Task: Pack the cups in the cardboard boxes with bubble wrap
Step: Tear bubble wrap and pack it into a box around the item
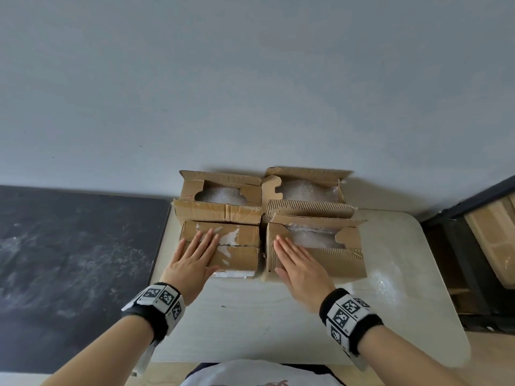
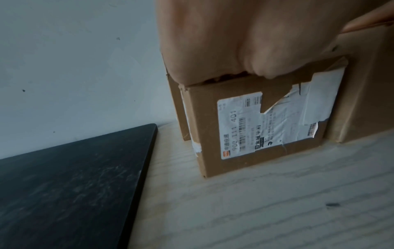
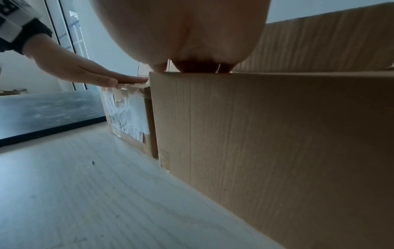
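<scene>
Several cardboard boxes stand in a two-by-two block on the table point(image 1: 250, 316). My left hand point(image 1: 195, 254) lies flat, fingers straight, on the closed top of the near left box point(image 1: 239, 252), whose front carries a torn shipping label point(image 2: 266, 128). On the near edge of the near right box point(image 1: 334, 260) my right hand point(image 1: 295, 260) presses flat; that box stands partly open with bubble wrap point(image 1: 312, 236) showing inside. The far left box point(image 1: 220, 188) and far right box point(image 1: 306, 185) are open and filled with bubble wrap. No cup shows.
A dark slab point(image 1: 69, 260) adjoins the table's left edge. The wall point(image 1: 250, 79) rises right behind the far boxes. A loose piece of bubble wrap point(image 1: 387, 282) lies on the table right of the boxes. Dark shelving with a carton point(image 1: 493, 246) stands at the right.
</scene>
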A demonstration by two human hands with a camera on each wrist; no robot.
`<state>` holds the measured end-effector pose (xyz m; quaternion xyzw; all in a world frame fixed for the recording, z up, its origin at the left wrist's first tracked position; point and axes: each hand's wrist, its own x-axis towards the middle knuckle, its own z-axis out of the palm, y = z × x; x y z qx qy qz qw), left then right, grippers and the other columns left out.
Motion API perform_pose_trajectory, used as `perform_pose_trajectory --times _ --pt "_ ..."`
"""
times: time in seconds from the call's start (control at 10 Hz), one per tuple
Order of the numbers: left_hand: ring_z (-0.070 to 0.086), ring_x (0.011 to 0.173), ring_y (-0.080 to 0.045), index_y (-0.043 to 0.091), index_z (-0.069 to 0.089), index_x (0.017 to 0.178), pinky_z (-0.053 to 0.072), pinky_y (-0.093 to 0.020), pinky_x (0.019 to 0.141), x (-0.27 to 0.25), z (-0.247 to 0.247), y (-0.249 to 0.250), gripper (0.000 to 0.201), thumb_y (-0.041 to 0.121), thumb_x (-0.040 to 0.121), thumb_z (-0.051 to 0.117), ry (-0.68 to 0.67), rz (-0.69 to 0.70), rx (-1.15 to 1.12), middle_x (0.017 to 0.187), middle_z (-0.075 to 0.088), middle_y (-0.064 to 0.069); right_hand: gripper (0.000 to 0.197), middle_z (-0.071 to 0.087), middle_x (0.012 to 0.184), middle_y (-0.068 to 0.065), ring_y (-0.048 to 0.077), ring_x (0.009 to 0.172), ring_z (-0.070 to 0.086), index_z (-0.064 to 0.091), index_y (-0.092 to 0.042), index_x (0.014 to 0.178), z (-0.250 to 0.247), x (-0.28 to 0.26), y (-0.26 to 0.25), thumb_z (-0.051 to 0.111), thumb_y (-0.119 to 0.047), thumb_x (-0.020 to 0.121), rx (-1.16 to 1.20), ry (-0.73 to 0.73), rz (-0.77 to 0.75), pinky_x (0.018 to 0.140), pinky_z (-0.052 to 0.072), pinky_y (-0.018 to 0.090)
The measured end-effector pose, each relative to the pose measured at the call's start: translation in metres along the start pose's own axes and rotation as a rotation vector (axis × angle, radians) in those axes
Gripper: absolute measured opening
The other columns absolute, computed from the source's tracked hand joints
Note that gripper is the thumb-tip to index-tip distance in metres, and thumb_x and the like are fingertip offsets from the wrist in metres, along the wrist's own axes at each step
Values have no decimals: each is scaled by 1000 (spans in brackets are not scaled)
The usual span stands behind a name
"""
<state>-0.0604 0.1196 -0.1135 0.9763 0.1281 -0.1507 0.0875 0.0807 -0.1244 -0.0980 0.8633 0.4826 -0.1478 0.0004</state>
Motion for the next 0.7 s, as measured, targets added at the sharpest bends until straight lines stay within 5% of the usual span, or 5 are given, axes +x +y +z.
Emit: perform_pose_trajectory --times 0.2,0.3,0.4,0.5,0.7 --pt "-28 137 -19 22 -30 138 -13 -35 115 -1 -3 11 97 61 52 -50 -10 -47 -40 146 -34 4 61 -19 153 -7 9 145 -12 -15 -20 146 -8 9 10 3 -52 97 31 -31 -47 115 -12 27" --pt "-24 139 -21 22 -27 139 -12 -36 116 -4 -1 11 69 59 81 -21 56 -43 -48 148 -30 4 62 -13 156 -3 12 145 -9 -9 -18 149 -14 7 5 10 -49 99 -1 -11 -43 115 -10 27" --pt "-9 144 -26 17 -11 147 -13 -43 117 -15 -6 18 75 8 92 38 252 -11 -7 156 -13 -3 62 0 160 1 13 147 2 -2 -16 151 -21 0 -1 27 -39 102 25 49 -25 114 -4 27" --pt "21 142 -30 6 22 148 6 -45 113 -29 -5 19 89 -12 64 44 421 69 142 156 18 -11 67 3 160 1 12 147 6 -3 -16 152 -35 -8 -8 40 -23 100 80 58 1 114 0 26" --pt "10 145 -30 13 16 150 16 -36 113 -60 7 29 54 15 97 27 552 235 382 157 9 -13 80 -6 153 -27 -12 136 9 -15 -36 145 -115 -34 -13 50 -30 97 364 182 -17 104 10 1"
